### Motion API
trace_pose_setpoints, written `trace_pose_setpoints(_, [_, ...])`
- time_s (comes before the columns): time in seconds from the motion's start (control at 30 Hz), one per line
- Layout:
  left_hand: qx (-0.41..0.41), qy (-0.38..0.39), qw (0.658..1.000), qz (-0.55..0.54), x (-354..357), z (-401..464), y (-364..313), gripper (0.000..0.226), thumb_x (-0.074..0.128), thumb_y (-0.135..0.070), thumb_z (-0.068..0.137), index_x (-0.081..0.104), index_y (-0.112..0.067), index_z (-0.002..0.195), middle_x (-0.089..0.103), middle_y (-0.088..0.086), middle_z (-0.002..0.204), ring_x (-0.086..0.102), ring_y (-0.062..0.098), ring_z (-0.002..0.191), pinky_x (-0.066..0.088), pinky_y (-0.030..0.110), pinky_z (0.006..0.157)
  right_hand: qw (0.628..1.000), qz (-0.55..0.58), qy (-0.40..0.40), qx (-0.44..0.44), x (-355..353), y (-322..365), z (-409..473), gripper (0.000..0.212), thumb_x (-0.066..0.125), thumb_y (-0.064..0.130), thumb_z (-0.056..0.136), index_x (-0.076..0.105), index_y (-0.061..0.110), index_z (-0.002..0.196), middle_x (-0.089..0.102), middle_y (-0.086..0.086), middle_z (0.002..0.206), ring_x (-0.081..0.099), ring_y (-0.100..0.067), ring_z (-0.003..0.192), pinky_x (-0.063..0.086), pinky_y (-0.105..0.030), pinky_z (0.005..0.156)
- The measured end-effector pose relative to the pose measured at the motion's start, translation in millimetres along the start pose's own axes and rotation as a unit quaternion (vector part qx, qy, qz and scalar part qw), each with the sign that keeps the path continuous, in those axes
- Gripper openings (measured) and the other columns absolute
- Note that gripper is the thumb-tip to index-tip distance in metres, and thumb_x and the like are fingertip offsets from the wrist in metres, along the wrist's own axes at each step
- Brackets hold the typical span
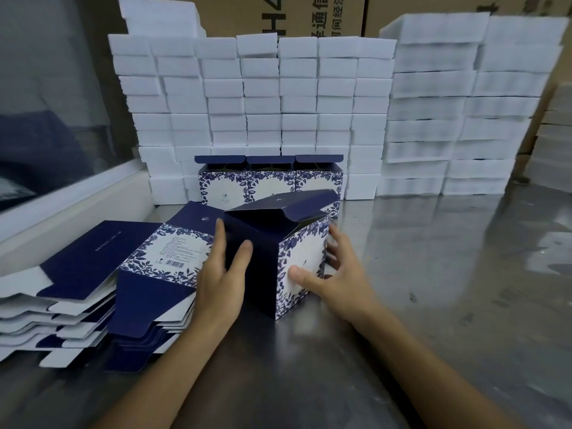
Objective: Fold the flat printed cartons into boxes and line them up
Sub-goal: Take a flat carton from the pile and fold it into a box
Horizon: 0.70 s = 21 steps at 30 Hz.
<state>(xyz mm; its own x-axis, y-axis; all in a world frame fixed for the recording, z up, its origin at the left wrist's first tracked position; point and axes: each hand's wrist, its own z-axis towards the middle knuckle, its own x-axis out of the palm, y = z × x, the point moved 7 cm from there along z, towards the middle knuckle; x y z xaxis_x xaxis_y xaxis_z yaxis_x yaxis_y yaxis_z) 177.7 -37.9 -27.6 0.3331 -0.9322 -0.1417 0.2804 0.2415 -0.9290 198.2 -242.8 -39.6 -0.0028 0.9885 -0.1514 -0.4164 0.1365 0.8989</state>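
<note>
Head view: left hand (222, 275) and right hand (335, 274), fingers spread, press opposite sides of upright navy-and-white floral printed cardboard box (280, 258), lid flap up, flat printed carton stacks (154, 274) left of left hand, three folded boxes (270, 181) lined beyond on steel table (448, 274).

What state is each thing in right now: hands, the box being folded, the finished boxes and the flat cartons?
Left hand: open, fingers flat against the box.
Right hand: open, fingers spread on the box.
Box in hand: erected, upright, top flap unclosed.
Row of three boxes: upright, lids open.
Flat cartons: unfolded, stacked.
</note>
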Motion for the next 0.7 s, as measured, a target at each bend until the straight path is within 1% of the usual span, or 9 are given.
trace_pose_setpoints(0.07, [0.005, 0.022, 1.0, -0.005, 5.5, -3.1, -1.7, 0.077, 0.048, -0.065, 0.082, 0.019, -0.047, 0.15, 0.028, -0.03, 0.141, 0.026, -0.006, 0.134, 0.021, 0.024, 0.111, 1.0, -0.016, 0.006, -0.015, 5.0, 0.4, -1.8, 0.078, 0.091, 0.05, 0.059, 0.044, 0.057, 0.121, 0.064, 0.031, 0.116, 0.063, 0.006, 0.106, 0.051, -0.012, 0.084])
trace_pose_setpoints(0.13, [0.01, 0.036, 0.999, -0.027, 9.3, -4.5, -3.8, 0.079, 0.042, -0.071, 0.078, 0.019, -0.048, 0.15, 0.025, -0.031, 0.148, 0.025, -0.005, 0.14, 0.02, 0.026, 0.116, 0.999, -0.03, -0.02, -0.014, 3.5, 1.4, -3.1, 0.064, 0.086, 0.053, 0.065, 0.05, 0.047, 0.118, 0.066, 0.029, 0.111, 0.065, 0.004, 0.1, 0.051, -0.012, 0.081])
trace_pose_setpoints(0.23, [0.005, 0.035, 0.998, -0.052, 8.7, -4.7, -4.2, 0.08, 0.036, -0.076, 0.076, 0.022, -0.047, 0.15, 0.029, -0.03, 0.15, 0.028, -0.004, 0.14, 0.023, 0.039, 0.12, 0.997, -0.037, -0.07, -0.02, -5.9, 5.2, -0.8, 0.016, 0.069, 0.042, 0.091, 0.063, 0.031, 0.1, 0.07, 0.021, 0.092, 0.065, 0.001, 0.084, 0.051, -0.02, 0.074])
trace_pose_setpoints(0.27, [0.004, 0.031, 0.998, -0.055, 7.5, -4.6, -4.7, 0.081, 0.034, -0.078, 0.074, 0.024, -0.048, 0.149, 0.03, -0.031, 0.149, 0.028, -0.004, 0.14, 0.023, 0.04, 0.12, 0.996, -0.029, -0.082, -0.03, -7.9, 10.4, -1.0, 0.012, 0.062, 0.038, 0.097, 0.064, 0.028, 0.091, 0.068, 0.023, 0.082, 0.062, 0.004, 0.075, 0.048, -0.017, 0.069])
trace_pose_setpoints(0.33, [-0.005, 0.031, 0.997, -0.068, 6.9, -5.9, -6.3, 0.074, 0.031, -0.084, 0.069, 0.031, -0.059, 0.139, 0.033, -0.029, 0.15, 0.03, 0.0, 0.141, 0.024, 0.044, 0.119, 0.994, -0.015, -0.097, -0.045, -9.8, 21.2, -2.1, 0.027, 0.05, 0.039, 0.102, 0.062, 0.026, 0.082, 0.063, 0.023, 0.072, 0.055, 0.007, 0.066, 0.042, -0.011, 0.063])
trace_pose_setpoints(0.43, [0.011, 0.028, 0.995, -0.1, 4.7, -6.7, -12.5, 0.071, 0.032, -0.087, 0.068, 0.035, -0.062, 0.135, 0.04, -0.021, 0.15, 0.036, 0.008, 0.14, 0.029, 0.049, 0.117, 0.992, 0.015, -0.116, -0.047, -12.6, 33.1, -3.7, 0.032, 0.04, 0.056, 0.1, 0.063, 0.036, 0.111, 0.068, 0.023, 0.104, 0.061, 0.004, 0.097, 0.047, -0.019, 0.084])
trace_pose_setpoints(0.53, [0.075, 0.008, 0.992, -0.103, -1.9, -7.4, -27.0, 0.069, 0.032, -0.081, 0.077, 0.029, -0.055, 0.142, 0.034, -0.02, 0.154, 0.029, 0.004, 0.143, 0.025, 0.048, 0.118, 0.989, 0.037, -0.122, -0.072, -15.8, 50.0, -4.1, 0.04, 0.039, 0.059, 0.093, 0.045, 0.052, 0.132, 0.057, 0.017, 0.135, 0.054, 0.0, 0.124, 0.046, -0.022, 0.099])
trace_pose_setpoints(0.63, [0.138, 0.02, 0.987, -0.084, -1.2, -11.7, -41.2, 0.054, 0.032, -0.071, 0.088, 0.028, -0.057, 0.14, 0.03, -0.026, 0.154, 0.024, -0.004, 0.143, 0.022, 0.047, 0.12, 0.986, 0.024, -0.103, -0.126, -12.5, 69.0, -7.9, 0.041, 0.041, 0.054, 0.096, 0.043, 0.049, 0.137, 0.051, 0.018, 0.141, 0.048, 0.009, 0.126, 0.041, -0.006, 0.094])
trace_pose_setpoints(0.7, [0.183, 0.028, 0.982, -0.048, 1.6, -15.3, -47.6, 0.052, 0.032, -0.064, 0.092, 0.031, -0.049, 0.142, 0.031, -0.022, 0.155, 0.024, -0.002, 0.144, 0.023, 0.041, 0.12, 0.982, -0.005, -0.109, -0.152, -10.9, 73.8, -10.2, 0.038, 0.043, 0.044, 0.099, 0.051, 0.036, 0.135, 0.056, 0.014, 0.135, 0.051, 0.006, 0.124, 0.04, -0.006, 0.093])
